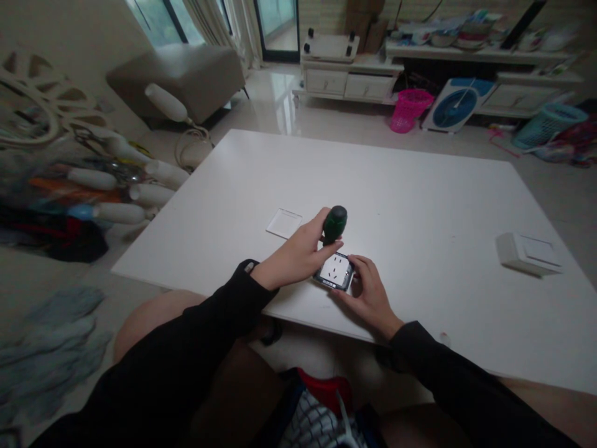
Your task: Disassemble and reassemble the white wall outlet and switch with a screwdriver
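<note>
My left hand (pixel 308 249) is closed around the dark green handle of a screwdriver (pixel 335 224), which stands nearly upright. Its shaft and tip are hidden behind my fingers, above the left side of a wall socket (pixel 336 272). The socket has a white face with slots and a dark frame, and lies close to the table's near edge. Fingers and thumb of my right hand (pixel 370 297) grip the socket along its right side. A flat white cover plate (pixel 284 223) lies on the table, left of and beyond my left hand.
The white table (pixel 410 199) spreads out before me. At its right lies a white box-shaped stack (pixel 529 254), perhaps more switch plates. Past the far edge are a pink basket (pixel 409 111), a blue-and-white fan (pixel 457 106) and a low cabinet (pixel 347 83). White lamp-like tubes (pixel 119 213) crowd the left side.
</note>
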Available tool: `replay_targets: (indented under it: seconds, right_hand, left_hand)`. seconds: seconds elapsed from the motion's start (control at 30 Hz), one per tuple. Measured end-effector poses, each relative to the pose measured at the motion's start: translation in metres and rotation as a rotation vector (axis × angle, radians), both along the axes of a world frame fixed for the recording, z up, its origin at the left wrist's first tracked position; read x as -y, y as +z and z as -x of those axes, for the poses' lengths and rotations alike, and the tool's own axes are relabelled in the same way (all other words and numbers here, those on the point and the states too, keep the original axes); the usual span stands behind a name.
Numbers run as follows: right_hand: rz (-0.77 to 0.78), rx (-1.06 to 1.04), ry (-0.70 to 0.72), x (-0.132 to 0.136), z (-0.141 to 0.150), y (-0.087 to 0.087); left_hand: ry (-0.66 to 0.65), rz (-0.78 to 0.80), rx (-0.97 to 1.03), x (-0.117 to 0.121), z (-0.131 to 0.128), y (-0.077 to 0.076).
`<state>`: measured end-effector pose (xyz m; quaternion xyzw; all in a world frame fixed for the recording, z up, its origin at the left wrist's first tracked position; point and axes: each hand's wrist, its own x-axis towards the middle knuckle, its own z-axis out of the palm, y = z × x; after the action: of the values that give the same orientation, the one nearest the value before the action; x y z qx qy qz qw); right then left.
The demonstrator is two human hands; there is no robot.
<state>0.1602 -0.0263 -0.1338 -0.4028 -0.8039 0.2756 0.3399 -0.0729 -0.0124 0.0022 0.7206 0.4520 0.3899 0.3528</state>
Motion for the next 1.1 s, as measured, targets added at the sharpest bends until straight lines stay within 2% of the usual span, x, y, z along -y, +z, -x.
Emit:
replay_targets:
  seconds: [0.2,0.43,0.53,0.7,1.1]
  right_hand:
    - [0.017,0.0,-0.003,0.001,0.0,-0.001]
    - [0.018,0.006,-0.006,0.001,0.0,0.0]
    - [0.013,0.005,-0.008,0.001,0.0,0.0]
    - [0.017,0.012,-0.012,0.001,0.0,-0.001]
    - [-0.012,0.031,0.028,0.001,0.001,0.004]
  left_hand:
    - [0.071,-0.025,-0.077,-0.005,0.007,-0.001]
    - [-0.026,0.075,0.089,-0.006,0.013,0.007]
    - [-0.063,0.083,0.09,-0.005,0.013,0.008]
    - [-0.008,0.027,0.037,-0.002,0.009,0.005]
    - [-0.011,0.071,0.004,0.0,0.01,0.009]
